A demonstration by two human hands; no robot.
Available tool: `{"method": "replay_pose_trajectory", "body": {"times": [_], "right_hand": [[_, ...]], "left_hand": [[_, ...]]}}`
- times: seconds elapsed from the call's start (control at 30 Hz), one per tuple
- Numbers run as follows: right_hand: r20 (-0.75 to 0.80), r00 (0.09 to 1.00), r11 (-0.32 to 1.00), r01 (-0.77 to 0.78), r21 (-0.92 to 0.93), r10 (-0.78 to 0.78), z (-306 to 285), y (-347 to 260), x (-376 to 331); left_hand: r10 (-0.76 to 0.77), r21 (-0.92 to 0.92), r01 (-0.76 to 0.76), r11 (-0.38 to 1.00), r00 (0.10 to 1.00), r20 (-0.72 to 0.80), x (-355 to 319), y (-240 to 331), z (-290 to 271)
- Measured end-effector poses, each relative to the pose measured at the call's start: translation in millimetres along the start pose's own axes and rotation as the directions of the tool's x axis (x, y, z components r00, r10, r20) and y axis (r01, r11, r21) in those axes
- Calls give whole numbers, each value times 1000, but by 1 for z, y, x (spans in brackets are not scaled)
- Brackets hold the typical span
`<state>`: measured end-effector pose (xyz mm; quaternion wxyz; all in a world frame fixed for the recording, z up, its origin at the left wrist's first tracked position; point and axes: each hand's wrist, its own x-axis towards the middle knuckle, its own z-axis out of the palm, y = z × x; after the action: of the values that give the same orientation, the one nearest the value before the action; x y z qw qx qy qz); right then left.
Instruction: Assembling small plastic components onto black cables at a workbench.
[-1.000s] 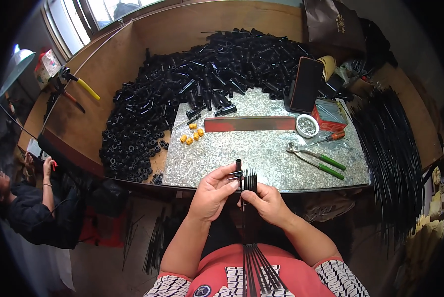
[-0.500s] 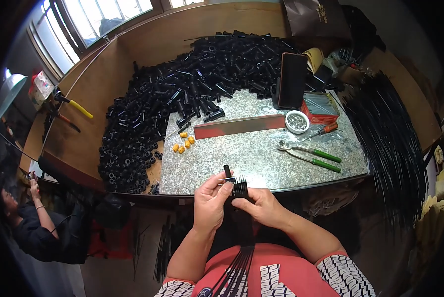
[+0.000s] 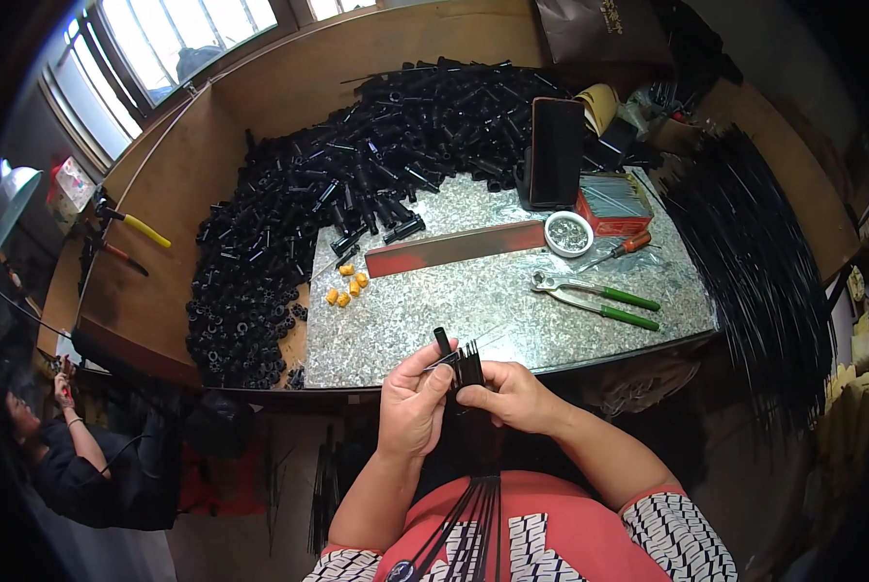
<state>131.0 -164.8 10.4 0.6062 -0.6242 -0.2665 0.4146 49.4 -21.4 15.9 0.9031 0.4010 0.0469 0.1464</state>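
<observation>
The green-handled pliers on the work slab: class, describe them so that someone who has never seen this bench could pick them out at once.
Start at the speckled grey slab in the middle of the wooden bench. On its right part, below the small round tin, lie the green-handled pliers, flat, with silver jaws pointing left. They are the only tool there with two long green handles; the screwdriver nearby has an orange-red one.

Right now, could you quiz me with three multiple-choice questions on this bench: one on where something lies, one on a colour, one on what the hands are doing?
1. Where do the pliers lie?
A on the slab
B on the floor
C in the black pile

2. What colour are the plier handles?
A yellow
B green
C blue

3. How are the hands?
A both idle
B both on the rod bundle
C one on the pliers

A: they rest on the speckled slab.
B: the grips are green.
B: left hand and right hand grip it.
</observation>
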Motion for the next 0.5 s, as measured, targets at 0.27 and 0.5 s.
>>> {"method": "replay_pose_trajectory", "body": {"times": [0.27, 0.5], "right_hand": [[-60, 998, 999, 33, 15, -32, 4, -2, 3], [-30, 999, 1000, 11, 20, -11, 2, -7, 5]], "left_hand": [[115, -45, -121, 992, 986, -124, 0, -11, 11], [87, -123, -106, 987, 986, -145, 4, -18, 6]]}}
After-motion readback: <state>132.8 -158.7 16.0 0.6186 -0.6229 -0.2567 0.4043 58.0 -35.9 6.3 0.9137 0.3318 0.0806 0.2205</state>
